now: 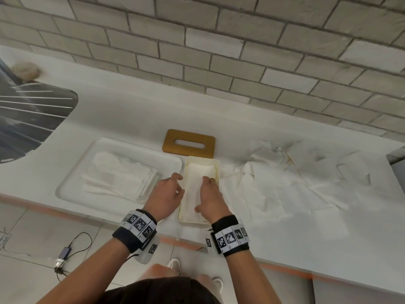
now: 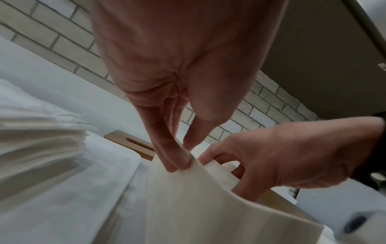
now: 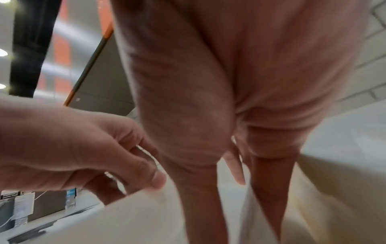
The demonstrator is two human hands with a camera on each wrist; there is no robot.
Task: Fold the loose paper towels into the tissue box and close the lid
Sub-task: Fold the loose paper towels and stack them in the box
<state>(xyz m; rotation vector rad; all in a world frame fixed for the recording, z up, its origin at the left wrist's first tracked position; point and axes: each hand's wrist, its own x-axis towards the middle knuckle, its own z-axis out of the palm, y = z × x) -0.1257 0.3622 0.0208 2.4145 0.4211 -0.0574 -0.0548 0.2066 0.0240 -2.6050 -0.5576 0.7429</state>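
The open cream tissue box (image 1: pixel 219 163) stands at the counter's front edge with a folded white paper towel (image 1: pixel 200 170) lying in it. My left hand (image 1: pixel 178 183) pinches the box's left wall (image 2: pixel 198 206), fingers (image 2: pixel 177 161) outside and thumb over the rim. My right hand (image 1: pixel 206 183) reaches into the box; its straight fingers (image 3: pixel 269 189) push down on the towel beside the right wall. The wooden lid (image 1: pixel 188 142) with its slot lies flat just behind the box. Loose crumpled paper towels (image 1: pixel 285 183) spread over the counter to the right.
A white tray (image 1: pixel 72 176) left of the box holds a stack of folded towels (image 1: pixel 120 178). A sink (image 1: pixel 26 119) sits at the far left. A brick wall runs behind the counter. A cable and adapter (image 1: pixel 65 252) lie on the floor.
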